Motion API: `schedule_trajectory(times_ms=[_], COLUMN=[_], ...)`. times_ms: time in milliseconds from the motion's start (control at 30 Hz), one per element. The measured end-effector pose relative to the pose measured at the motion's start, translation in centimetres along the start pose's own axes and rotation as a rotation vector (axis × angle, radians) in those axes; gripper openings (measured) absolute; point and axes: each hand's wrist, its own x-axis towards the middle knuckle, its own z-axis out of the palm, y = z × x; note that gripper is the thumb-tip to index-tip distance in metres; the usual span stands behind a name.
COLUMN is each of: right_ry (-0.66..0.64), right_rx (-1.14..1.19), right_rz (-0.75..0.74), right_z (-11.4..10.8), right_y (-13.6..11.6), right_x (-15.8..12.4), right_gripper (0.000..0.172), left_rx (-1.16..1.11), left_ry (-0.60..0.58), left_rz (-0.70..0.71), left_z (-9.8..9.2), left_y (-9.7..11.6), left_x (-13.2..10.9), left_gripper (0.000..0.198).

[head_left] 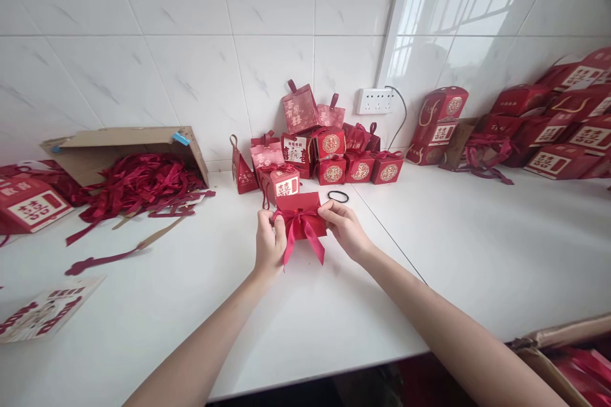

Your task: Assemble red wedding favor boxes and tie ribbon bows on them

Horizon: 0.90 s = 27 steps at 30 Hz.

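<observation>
A small red gift box (286, 202) with a red ribbon bow (305, 229) on it is held between my two hands above the white table. My left hand (270, 243) is closed at the box's left side, fingers bent and thumb up by the ribbon. At the right edge my right hand (347, 227) pinches the box near the ribbon's end. The ribbon's two tails hang down the front. Just behind, a red box with a white label (286, 187) stands close to the held one. A black ring-shaped band (338, 196) lies right of it.
Finished-looking red boxes (360, 168) are stacked against the tiled wall. On the left a cardboard carton (128, 140) spills red ribbons (143, 184). A printed card (48, 310) lies front left. More red boxes (548, 133) pile up at right; an open carton (554, 337) stands below.
</observation>
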Motion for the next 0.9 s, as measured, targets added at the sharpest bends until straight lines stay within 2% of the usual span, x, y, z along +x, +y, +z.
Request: schedule_trajectory(times_ms=[167, 300, 400, 533, 633, 733, 900], right_ry=[0.047, 0.101, 0.094, 0.036, 0.008, 0.002, 0.038], right_rx=[0.174, 0.227, 0.167, -0.034, -0.107, -0.129, -0.055], right_rz=[0.062, 0.104, 0.064, -0.034, -0.040, -0.033, 0.016], right_z=[0.1, 0.3, 0.2, 0.0, 0.1, 0.2, 0.1], right_y=[0.4, 0.5, 0.4, 0.1, -0.1, -0.2, -0.2], right_x=[0.2, 0.3, 0.2, -0.1, -0.2, -0.2, -0.1], right_gripper=[0.028, 0.028, 0.027, 0.025, 0.025, 0.023, 0.022], left_rx=[-0.030, -0.045, -0.067, -0.136, -0.216, -0.180, -0.154], left_ry=[0.026, 0.037, 0.012, -0.053, -0.103, -0.108, -0.074], left_rz=[0.003, -0.001, -0.002, -0.004, -0.049, -0.092, -0.087], left_z=[0.4, 0.5, 0.2, -0.5, -0.7, -0.8, -0.6], left_y=[-0.1, -0.3, -0.4, -0.1, 0.4, 0.6, 0.3], left_x=[0.1, 0.1, 0.2, 0.3, 0.3, 0.4, 0.4], left_gripper=[0.014, 0.013, 0.015, 0.019, 0.022, 0.027, 0.025])
